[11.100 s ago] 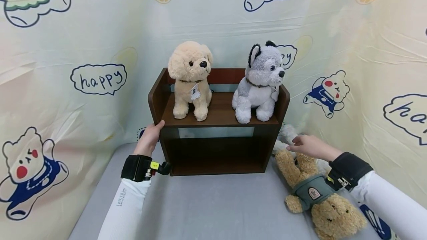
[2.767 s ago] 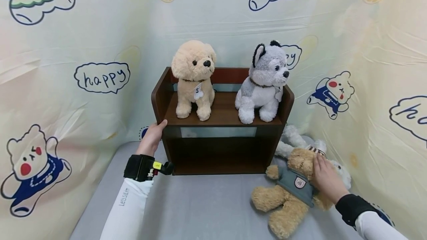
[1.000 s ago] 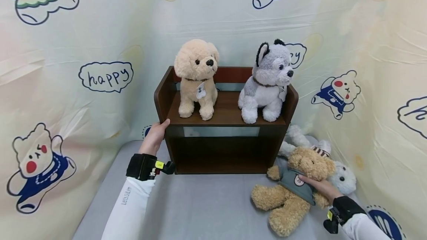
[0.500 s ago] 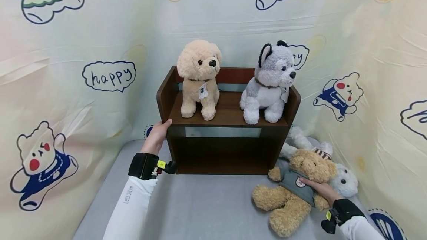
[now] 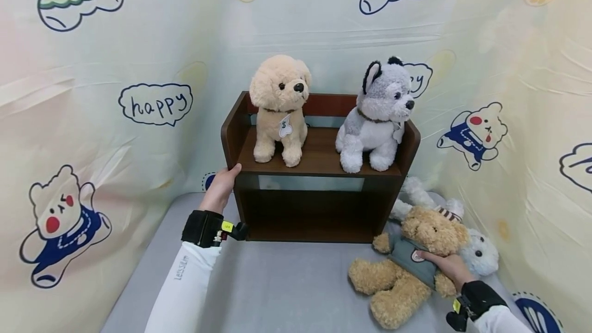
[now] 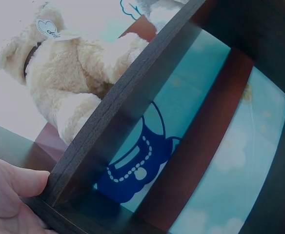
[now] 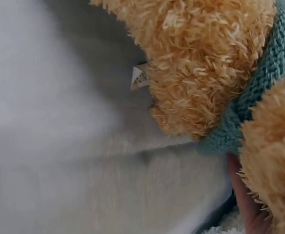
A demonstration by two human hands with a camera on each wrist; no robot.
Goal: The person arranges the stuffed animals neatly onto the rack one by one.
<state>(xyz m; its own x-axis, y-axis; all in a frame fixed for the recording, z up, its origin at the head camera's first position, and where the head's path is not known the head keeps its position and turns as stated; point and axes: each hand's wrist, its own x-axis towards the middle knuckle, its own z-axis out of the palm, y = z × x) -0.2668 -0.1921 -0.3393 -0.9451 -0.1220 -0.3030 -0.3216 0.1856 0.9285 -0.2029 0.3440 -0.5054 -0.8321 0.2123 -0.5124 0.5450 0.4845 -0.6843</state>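
Note:
A dark brown wooden two-tier shelf stands at the back of the grey surface. My left hand grips its left side, with the thumb against the edge of the upper board in the left wrist view. On the upper tier sit a cream plush dog and a grey-and-white plush husky. Right of the shelf, a brown teddy bear in a green sweater lies on its back, legs toward me. My right hand holds its side, thumb across the chest; a finger shows below the sweater hem in the right wrist view.
A white plush toy with a striped band lies behind the teddy bear, partly covered by it. Printed cloth hangs at the back and both sides. The lower tier of the shelf sits close above the grey surface.
Earlier the teddy bear lay with its feet toward the shelf; it has been turned round. My right hand moved from its head to its chest and side. The left hand keeps its grip.

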